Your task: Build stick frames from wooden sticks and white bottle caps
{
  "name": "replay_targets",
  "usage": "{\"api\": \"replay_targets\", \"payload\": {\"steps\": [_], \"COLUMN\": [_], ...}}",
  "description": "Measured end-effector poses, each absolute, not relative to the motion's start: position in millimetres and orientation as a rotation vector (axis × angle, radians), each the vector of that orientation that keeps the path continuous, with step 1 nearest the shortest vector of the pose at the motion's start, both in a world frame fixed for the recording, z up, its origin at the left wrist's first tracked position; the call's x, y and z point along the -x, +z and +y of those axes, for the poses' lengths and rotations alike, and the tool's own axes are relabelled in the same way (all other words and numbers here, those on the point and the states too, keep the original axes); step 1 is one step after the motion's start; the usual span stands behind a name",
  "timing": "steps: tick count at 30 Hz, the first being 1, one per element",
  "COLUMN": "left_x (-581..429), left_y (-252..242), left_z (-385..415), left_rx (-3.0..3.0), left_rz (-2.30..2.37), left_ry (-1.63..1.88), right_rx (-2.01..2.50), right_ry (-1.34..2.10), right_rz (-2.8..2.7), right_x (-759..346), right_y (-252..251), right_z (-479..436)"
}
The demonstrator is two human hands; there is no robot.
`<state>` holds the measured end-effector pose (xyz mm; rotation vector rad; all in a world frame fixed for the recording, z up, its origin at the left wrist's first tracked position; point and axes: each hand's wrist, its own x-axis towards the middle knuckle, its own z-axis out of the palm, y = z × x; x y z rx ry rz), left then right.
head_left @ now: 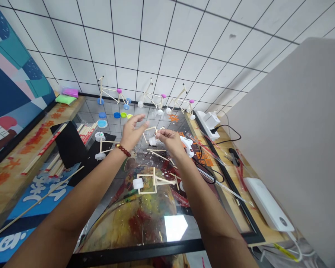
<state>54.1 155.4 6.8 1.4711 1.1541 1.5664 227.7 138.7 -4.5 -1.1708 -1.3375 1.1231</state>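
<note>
My right hand [169, 140] pinches one corner of a small wooden stick frame [150, 129] with a white cap wheel [152, 141] at its lower end. My left hand [134, 131] is just left of that frame, fingers apart and holding nothing; a beaded bracelet is on the wrist. Nearer to me on the glass tabletop [123, 219] lies a larger stick assembly [154, 182] with a white cap wheel [138, 183]. Left of my left wrist is another stick piece [107, 141] with white cap wheels [100, 156]. Loose sticks [158, 153] lie between my forearms.
Three stick bicycle models with pink seats [119, 91] stand along the tiled wall. Coloured caps [117, 115] lie before them. Packed sticks [86, 134] and black sheets [69, 143] are at left. A white glue gun [187, 146], cables, a power strip [206, 124] and a white power bank [268, 204] are at right.
</note>
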Motion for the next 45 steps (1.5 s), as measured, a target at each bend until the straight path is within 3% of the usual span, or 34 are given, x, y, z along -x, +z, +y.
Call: {"api": "replay_targets", "payload": {"steps": [7, 16, 33, 45], "left_x": [-49, -58, -56, -23], "left_y": [8, 13, 0, -10], "left_z": [161, 145, 155, 174], "left_rx": [-0.728, -0.874, -0.941, -1.055], "left_rz": [1.181, 1.06, 1.171, 1.456], "left_ry": [1.466, 1.182, 1.321, 1.247], "right_rx": [1.173, 1.137, 1.217, 1.054], "right_ry": [1.195, 1.213, 1.124, 1.022], "right_rz": [-1.201, -1.115, -1.075, -1.108], "right_x": [-227, -228, -225, -247], "right_y": [-3, -6, -2, 92], "right_z": [140, 143, 142, 115]}}
